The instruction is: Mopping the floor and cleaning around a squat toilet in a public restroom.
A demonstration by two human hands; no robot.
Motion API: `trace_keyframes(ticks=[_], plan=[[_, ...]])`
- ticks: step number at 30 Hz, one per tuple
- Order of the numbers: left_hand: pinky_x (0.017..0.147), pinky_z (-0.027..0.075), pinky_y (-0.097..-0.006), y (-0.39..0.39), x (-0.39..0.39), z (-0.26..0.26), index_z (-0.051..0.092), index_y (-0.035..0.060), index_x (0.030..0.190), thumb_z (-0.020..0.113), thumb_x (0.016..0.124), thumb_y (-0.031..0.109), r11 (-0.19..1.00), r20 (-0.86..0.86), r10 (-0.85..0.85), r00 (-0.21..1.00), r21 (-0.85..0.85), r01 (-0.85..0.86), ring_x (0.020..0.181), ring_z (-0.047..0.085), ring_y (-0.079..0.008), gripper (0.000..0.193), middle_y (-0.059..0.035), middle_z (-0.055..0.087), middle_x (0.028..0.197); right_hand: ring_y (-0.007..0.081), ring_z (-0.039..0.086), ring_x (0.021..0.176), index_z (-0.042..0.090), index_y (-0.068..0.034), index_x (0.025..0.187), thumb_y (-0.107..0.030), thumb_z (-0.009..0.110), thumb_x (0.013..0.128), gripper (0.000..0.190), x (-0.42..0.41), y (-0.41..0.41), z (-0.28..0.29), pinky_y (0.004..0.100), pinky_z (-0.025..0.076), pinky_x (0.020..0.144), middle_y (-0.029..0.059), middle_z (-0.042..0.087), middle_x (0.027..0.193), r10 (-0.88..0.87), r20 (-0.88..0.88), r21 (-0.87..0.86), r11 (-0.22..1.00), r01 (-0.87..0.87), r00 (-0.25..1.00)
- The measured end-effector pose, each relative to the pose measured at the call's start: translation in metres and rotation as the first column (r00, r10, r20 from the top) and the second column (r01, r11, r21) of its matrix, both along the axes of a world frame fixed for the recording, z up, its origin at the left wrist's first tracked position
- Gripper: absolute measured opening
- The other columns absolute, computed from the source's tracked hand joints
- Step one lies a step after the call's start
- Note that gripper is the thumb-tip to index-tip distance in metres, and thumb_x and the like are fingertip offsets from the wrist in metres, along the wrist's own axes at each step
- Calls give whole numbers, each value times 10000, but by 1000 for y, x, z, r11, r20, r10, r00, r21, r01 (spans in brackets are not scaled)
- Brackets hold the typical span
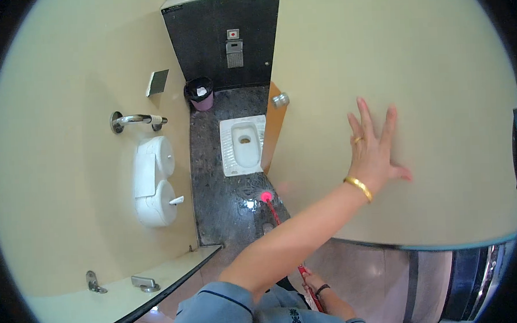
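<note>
My left hand (372, 150), fingers spread, is up against the beige stall door (427, 67) on the right. It wears a ring and a gold-coloured bracelet, and nothing is in its grasp. Low in the view, my right hand (314, 281) grips the red handle of a string mop (272, 209). My left forearm crosses in front of part of that handle. The mop's pink hub and pale strings rest on the dark, wet-looking stall floor (219, 206). Beyond the mop lies a white squat toilet (244, 160) with brown matter in its bowl; the door hides part of its right side.
A lined waste bin (202, 102) stands in the far left corner. On the left wall are a metal grab bar (135, 119) and a double toilet-paper dispenser (154, 183). A door latch (145, 283) is near the lower left edge.
</note>
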State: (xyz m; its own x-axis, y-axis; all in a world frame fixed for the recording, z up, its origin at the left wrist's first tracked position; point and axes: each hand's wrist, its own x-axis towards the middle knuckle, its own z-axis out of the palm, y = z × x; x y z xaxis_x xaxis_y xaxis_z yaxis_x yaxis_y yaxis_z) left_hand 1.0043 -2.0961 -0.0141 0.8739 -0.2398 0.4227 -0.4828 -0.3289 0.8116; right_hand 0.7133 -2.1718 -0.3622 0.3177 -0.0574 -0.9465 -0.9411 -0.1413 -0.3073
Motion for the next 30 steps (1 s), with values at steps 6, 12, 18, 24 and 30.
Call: trace_keyframes(ticks=[6,12,18,24,30], plan=[[909,179,-555,-10,15,-11,95,178,1283,763,251,355,998,47,-57,997,-5,58,1091,-40,-580,1243,-308,-154,1246,121,371,325,353,-229,1180,-293,366,835,350,180,54,-17,265,320,296,18,407,467,132,125,-95,988,-121,983],[922,248,-469,-2,69,-23,101,163,1283,757,380,260,970,179,-229,957,-35,239,1148,60,-501,1120,-273,-68,1283,121,367,327,382,-217,1133,-295,365,836,307,253,12,-58,263,315,294,20,414,483,139,157,59,987,-150,978],[933,247,-401,57,110,-83,110,79,1273,542,733,295,958,-585,-222,780,17,285,1169,185,-388,724,-266,141,1266,115,356,329,391,-130,781,-231,395,836,115,407,78,-85,253,307,289,29,405,515,-190,-114,414,883,220,975],[647,433,-285,166,9,-183,342,102,1141,502,785,316,503,-734,-643,-218,-190,-843,729,492,-147,445,-58,484,866,130,423,412,377,-92,778,-171,441,821,110,406,167,-69,252,347,340,21,424,565,-352,-80,557,760,334,933],[389,252,-150,215,-67,-194,368,163,1128,405,839,300,230,-656,-755,-19,-238,-943,476,295,-17,322,40,332,642,301,515,781,490,-30,902,-170,480,753,205,422,241,23,391,421,638,146,506,812,845,534,-732,464,-499,3]])
